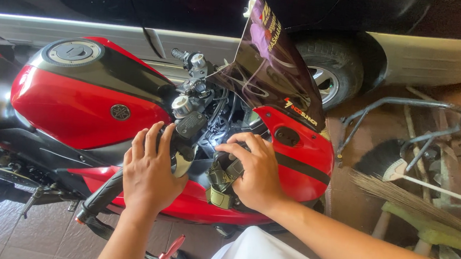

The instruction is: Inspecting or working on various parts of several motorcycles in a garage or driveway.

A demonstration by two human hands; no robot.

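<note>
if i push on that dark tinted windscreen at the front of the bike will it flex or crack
The windscreen looks like a thin curved sheet fixed only along its lower edge to the red fairing, so its free top would probably flex. Its glossy surface is likely slippery. A hard push might crack it near the mounts; neither the left hand nor the right hand touches it.

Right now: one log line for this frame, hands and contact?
left hand: gripping handlebar near its clamp | right hand: on dark part behind red fairing | motorcycle: parked beside car
</note>
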